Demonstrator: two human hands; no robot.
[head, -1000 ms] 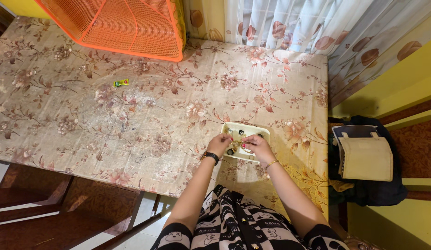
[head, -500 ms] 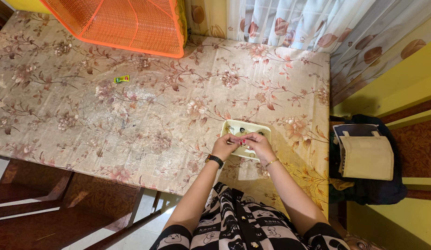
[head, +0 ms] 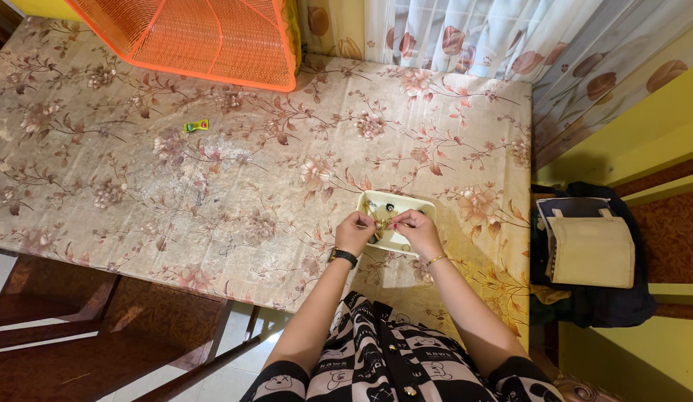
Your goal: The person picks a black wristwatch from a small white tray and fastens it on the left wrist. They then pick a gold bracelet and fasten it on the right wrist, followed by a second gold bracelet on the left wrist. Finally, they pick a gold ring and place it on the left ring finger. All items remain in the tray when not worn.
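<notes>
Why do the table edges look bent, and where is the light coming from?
Head view: a wide lens bows the table edges, most near the frame borders. Light is soft and even, with a faint shadow under the hands beside the small tray. The left hand and right hand are fairly sharp, but the tiny piece between them is too small to make out.

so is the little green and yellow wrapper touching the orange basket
Apart. The head view shows the green and yellow wrapper lying alone on the flowered tablecloth, with a plain stretch of cloth between it and the orange mesh basket.
</notes>
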